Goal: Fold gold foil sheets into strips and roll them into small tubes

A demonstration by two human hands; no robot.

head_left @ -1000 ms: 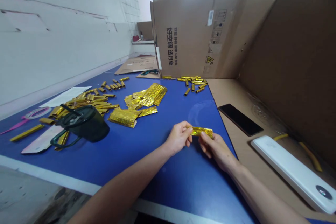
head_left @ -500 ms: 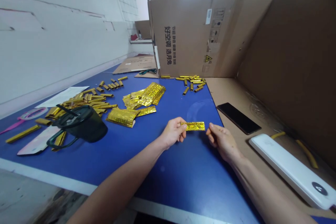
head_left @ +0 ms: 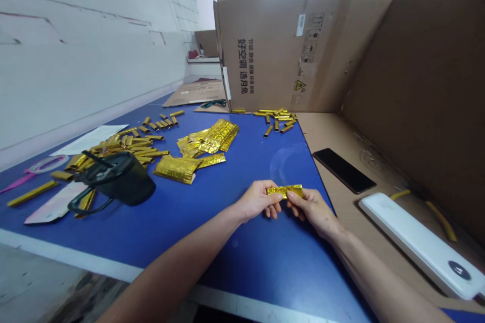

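Both hands meet over a blue tabletop (head_left: 265,262) in the head view: the person's left hand (head_left: 257,199) and right hand (head_left: 314,211) pinch a short, narrow strip of shiny gold foil (head_left: 285,191) between thumbs and fingers. To the left, a dark green lidded cup with a handle and straw (head_left: 131,179) hides part of a heap of flattened gold tubes (head_left: 121,149). Patterned gold foil sheets (head_left: 220,136) lie farther forward. A large brown cardboard box (head_left: 276,50) closes off the far side, small gold rolls (head_left: 278,120) near its foot. On the right are a black phone (head_left: 344,170) and a long white device (head_left: 415,242).

Half a second ago the right hand was apart from the strip, which only the left held; now it grips too. The strip looks crinkled and glossy, lying roughly level, its lower edge partly covered by the thumbs.
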